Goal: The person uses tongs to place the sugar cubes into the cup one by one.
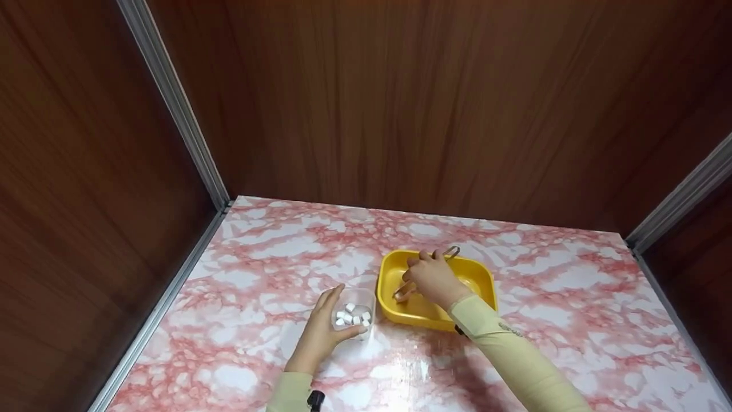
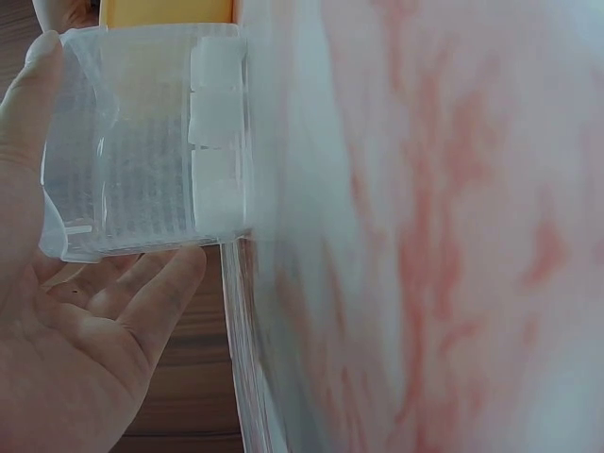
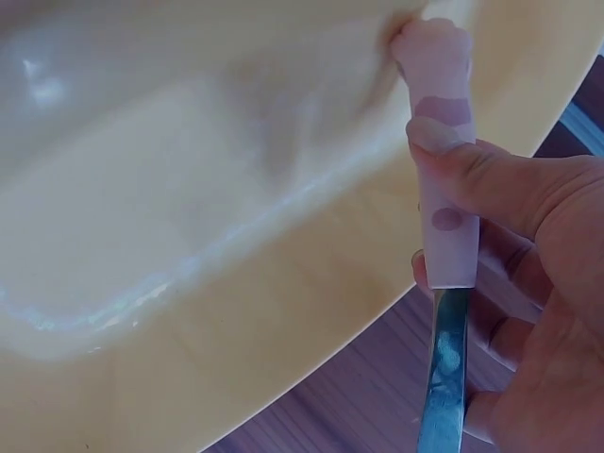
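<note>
My left hand [image 1: 323, 329] holds a small clear plastic container [image 2: 142, 142], thumb on one side and fingers on the other. Several white cubes [image 1: 349, 318] lie on its floor; in the left wrist view they line its bottom. Over the yellow basin [image 1: 384, 274], just right of the container, my right hand [image 1: 436, 279] grips a spoon by its pink, paw-ended handle [image 3: 448, 203]. The spoon's metal shaft [image 3: 445, 377] runs back past the fingers. Its rounded metal end [image 1: 456, 250] points toward the back, near the basin's far rim, while the paw end points down into the basin.
Both containers stand on a table [image 1: 257, 320] with a red and white marbled top. Brown wood-grain panels [image 1: 366, 114] enclose it at the back and sides, with metal corner strips [image 1: 183, 120] between them.
</note>
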`<state>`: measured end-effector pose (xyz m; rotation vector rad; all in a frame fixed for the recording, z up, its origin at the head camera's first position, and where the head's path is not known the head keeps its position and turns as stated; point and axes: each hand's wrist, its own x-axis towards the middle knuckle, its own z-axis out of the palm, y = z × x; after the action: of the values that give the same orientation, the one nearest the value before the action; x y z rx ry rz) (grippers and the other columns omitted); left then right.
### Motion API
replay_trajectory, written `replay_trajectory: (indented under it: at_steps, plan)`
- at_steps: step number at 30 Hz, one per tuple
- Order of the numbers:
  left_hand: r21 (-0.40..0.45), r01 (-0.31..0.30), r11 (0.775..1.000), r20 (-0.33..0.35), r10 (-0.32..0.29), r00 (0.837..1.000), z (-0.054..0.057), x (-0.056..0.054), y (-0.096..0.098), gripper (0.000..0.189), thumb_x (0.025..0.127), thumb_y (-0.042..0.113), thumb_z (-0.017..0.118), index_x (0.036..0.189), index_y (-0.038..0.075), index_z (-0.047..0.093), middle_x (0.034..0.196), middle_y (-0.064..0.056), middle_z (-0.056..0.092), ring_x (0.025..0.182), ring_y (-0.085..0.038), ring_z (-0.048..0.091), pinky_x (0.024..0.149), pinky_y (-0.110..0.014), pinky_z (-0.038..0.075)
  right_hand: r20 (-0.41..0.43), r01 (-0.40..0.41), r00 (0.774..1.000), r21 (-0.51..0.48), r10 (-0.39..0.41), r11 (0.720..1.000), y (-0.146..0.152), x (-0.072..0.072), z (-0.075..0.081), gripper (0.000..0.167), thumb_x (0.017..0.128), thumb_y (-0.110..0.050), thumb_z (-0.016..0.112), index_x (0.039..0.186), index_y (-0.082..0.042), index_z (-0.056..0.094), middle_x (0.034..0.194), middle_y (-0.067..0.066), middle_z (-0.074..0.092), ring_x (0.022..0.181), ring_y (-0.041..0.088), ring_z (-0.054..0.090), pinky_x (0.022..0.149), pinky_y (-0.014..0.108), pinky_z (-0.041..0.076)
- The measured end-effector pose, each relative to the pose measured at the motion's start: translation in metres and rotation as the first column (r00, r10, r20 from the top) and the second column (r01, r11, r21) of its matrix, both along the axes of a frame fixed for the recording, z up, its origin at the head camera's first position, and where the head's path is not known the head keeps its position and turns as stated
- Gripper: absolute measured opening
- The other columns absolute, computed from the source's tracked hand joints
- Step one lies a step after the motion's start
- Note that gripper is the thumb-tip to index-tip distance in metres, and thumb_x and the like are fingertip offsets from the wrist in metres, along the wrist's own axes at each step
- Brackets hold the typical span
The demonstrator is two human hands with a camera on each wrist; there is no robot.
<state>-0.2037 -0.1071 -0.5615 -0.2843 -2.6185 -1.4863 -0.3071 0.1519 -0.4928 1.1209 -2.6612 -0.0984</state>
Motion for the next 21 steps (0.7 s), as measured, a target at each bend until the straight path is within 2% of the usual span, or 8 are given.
replay_trajectory:
  at_steps: [7,17,21]
  plan:
    - [-0.002,-0.003,1.000,-0.008,0.003,1.000,0.000,0.002,0.000,0.100,0.068,0.055,0.077,0.150,0.020,0.032,0.145,-0.006,0.036,0.132,-0.031,0.035,0.107,-0.049,0.032,0.034,0.012,0.999,0.008,-0.012,1.000,0.002,0.001,0.000,0.018,0.072,-0.023,0.082,0.090,-0.022,0.079,0.086,0.001,0.062,0.085,0.027,0.050,0.073,0.049,0.038]
    - [0.005,0.007,1.000,-0.004,-0.007,1.000,-0.001,0.000,-0.001,0.098,0.070,0.053,0.077,0.150,0.022,0.031,0.145,-0.006,0.035,0.133,-0.032,0.035,0.106,-0.051,0.032,0.014,0.013,1.000,-0.044,-0.013,0.999,0.007,0.002,0.006,0.017,0.074,-0.032,0.079,0.087,-0.021,0.079,0.081,-0.001,0.059,0.081,0.027,0.051,0.069,0.049,0.035]
    - [-0.003,0.004,1.000,-0.001,-0.004,1.000,-0.002,-0.001,-0.001,0.100,0.068,0.054,0.078,0.150,0.022,0.031,0.146,-0.005,0.035,0.132,-0.031,0.036,0.106,-0.050,0.033,0.010,0.027,1.000,-0.058,-0.026,0.998,0.009,0.003,0.012,0.015,0.074,-0.028,0.080,0.088,-0.022,0.079,0.081,-0.001,0.058,0.079,0.026,0.048,0.067,0.046,0.033]
